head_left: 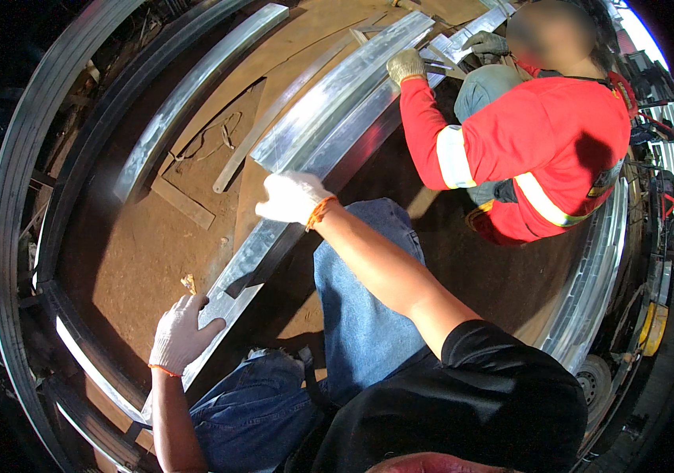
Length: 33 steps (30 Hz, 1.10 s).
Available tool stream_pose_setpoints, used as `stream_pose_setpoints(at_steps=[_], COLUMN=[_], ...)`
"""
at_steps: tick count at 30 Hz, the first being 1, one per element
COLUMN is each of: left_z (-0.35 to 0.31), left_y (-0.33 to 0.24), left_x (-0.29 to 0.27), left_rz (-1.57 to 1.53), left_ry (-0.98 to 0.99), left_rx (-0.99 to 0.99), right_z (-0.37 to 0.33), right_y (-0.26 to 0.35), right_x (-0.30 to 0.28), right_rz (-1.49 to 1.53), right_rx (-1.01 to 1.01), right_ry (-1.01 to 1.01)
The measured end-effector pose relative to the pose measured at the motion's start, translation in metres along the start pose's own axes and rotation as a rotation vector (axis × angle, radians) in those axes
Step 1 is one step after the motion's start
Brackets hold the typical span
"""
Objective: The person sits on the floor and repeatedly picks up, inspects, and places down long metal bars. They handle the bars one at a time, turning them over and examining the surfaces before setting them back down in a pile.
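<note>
A long silvery metal beam runs diagonally from my lower left toward the upper right. My left hand, in a white knit glove, lies on its near end with the fingers together and the thumb spread. Farther up, my right hand, gloved the same way, is closed at the near end of a shorter shiny metal channel resting along the beam. Its fingertips are partly hidden. Across from me, a crouching person in a red jacket has one gloved hand on the channel's far end.
Another metal beam lies on the brown ground to the left, near a flat metal strip and a short wooden piece. Long metal profiles line the left side. More metal lengths and a wheel are at right.
</note>
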<state>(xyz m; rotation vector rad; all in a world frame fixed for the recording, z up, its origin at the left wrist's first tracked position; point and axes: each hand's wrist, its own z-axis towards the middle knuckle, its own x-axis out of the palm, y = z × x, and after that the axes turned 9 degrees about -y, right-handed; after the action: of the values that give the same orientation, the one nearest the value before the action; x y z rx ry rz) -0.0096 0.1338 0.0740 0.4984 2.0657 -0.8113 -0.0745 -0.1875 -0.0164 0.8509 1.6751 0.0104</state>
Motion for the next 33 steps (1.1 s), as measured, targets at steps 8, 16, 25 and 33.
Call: stream_pose_setpoints(at_steps=[8,16,25,33], left_z=[0.015,0.035,0.036,0.050], left_y=[0.004,0.003,0.006,0.004], left_x=[0.023,0.051,0.064,0.080], left_rz=[-0.092,-0.122,-0.078,0.056], left_ry=[-0.089,-0.115,0.035,0.036], left_rx=[-0.023,0.035,0.043,0.141], right_z=[0.009,0.043,0.032,0.030], right_y=[-0.058,-0.093,-0.132,-0.228], right_x=[-0.030,-0.012,0.010,0.029], right_rz=[0.089,0.350,1.066,1.087], right_rx=[0.439,0.865,1.147,0.870], right_ry=[-0.331,-0.481,-0.568,-0.081])
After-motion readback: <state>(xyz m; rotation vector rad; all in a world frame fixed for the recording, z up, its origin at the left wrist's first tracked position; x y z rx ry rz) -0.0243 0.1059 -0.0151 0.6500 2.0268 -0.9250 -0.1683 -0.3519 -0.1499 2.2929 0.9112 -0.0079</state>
